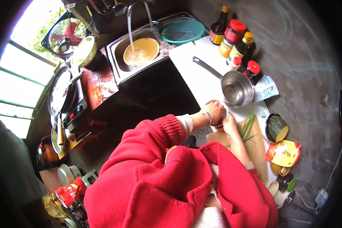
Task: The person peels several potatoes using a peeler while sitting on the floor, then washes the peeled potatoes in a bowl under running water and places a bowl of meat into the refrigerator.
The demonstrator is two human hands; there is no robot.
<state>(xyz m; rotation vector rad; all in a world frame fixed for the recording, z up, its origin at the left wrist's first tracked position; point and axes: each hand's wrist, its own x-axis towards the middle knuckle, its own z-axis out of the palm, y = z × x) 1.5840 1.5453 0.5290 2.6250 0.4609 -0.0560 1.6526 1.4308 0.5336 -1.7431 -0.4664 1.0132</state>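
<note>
My left hand [213, 112], with a bracelet at the wrist, is over a small reddish-brown round vessel [225, 114] with a pale rim. Its fingertips are hidden, so what they grip does not show. My right hand [230, 125] holds the near side of the same vessel. Both hands are at the edge of the white countertop [185, 59]. Just beside my right forearm, green scallion stalks [248, 128] lie on a wooden cutting board [260, 154]. Beyond the hands stands a steel saucepan [236, 88], its handle pointing to the far left.
Water runs from the faucet [129, 25] into a yellow basin [141, 51] in the sink; a teal basin [183, 30] sits beside it. Sauce bottles [219, 25] and jars line the wall. A cut squash [277, 128] lies right. A lidded pan [61, 91] sits on the left cooker.
</note>
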